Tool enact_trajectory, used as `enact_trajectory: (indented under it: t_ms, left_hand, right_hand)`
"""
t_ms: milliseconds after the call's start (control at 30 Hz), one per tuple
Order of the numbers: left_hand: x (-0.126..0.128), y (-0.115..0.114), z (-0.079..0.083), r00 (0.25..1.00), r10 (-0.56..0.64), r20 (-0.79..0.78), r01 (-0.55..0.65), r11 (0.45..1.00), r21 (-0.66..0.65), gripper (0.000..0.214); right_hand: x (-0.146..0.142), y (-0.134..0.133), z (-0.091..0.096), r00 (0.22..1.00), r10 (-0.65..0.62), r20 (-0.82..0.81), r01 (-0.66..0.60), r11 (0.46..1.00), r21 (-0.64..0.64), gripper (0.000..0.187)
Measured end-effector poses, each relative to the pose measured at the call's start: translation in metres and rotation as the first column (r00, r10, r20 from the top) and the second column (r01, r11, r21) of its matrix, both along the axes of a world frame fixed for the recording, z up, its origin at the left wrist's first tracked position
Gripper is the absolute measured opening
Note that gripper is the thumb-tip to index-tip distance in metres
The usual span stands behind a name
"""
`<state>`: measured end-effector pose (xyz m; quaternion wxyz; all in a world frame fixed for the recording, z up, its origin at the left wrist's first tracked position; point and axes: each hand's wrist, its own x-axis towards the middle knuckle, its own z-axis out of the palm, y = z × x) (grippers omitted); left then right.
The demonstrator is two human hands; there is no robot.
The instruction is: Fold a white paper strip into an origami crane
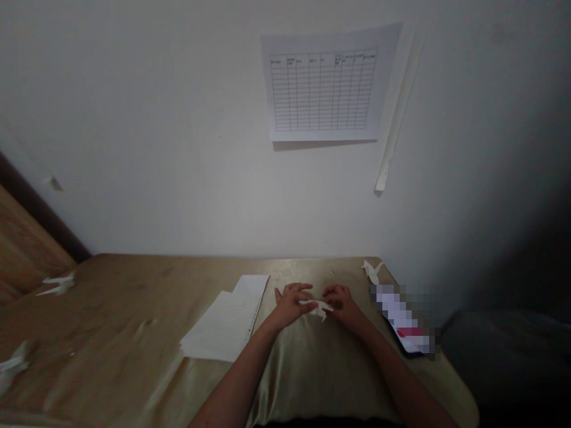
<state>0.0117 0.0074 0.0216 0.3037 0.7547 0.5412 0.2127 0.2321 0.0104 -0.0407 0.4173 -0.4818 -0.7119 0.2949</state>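
Between my two hands is a small white folded paper crane, with pointed ends showing below the fingers. My left hand pinches its left side, thumb in front, with other fingers stretched out above it. At the right end, my right hand has its curled thumb and fingers closed on the paper. Part of the crane is hidden behind the fingers. Left of my hands, a stack of white lined paper sheets lies on the table.
A gold cloth covers the table. A phone, partly pixelated, lies at the right edge, below another paper crane. More folded white paper pieces are at the left. A printed table sheet hangs on the wall.
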Motion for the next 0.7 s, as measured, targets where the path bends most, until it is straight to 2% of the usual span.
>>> enact_trajectory:
  t_ms: [167, 433, 700]
  left_hand:
    - [-0.003, 0.002, 0.001, 0.996, -0.089, -0.016, 0.088, 0.995, -0.038, 0.011]
    - [-0.005, 0.001, 0.004, 0.994, -0.111, -0.010, 0.111, 0.992, -0.053, 0.011]
    - [-0.009, 0.003, 0.002, 0.992, -0.118, 0.049, 0.122, 0.987, -0.103, 0.013]
  right_hand:
    - [0.001, -0.001, 0.001, 1.000, 0.018, -0.018, -0.018, 1.000, -0.012, 0.013]
    - [-0.001, -0.006, 0.010, 0.998, 0.068, 0.004, -0.068, 0.997, -0.029, 0.012]
    - [0.003, -0.004, 0.011, 0.990, 0.141, 0.027, -0.138, 0.986, -0.089, 0.009]
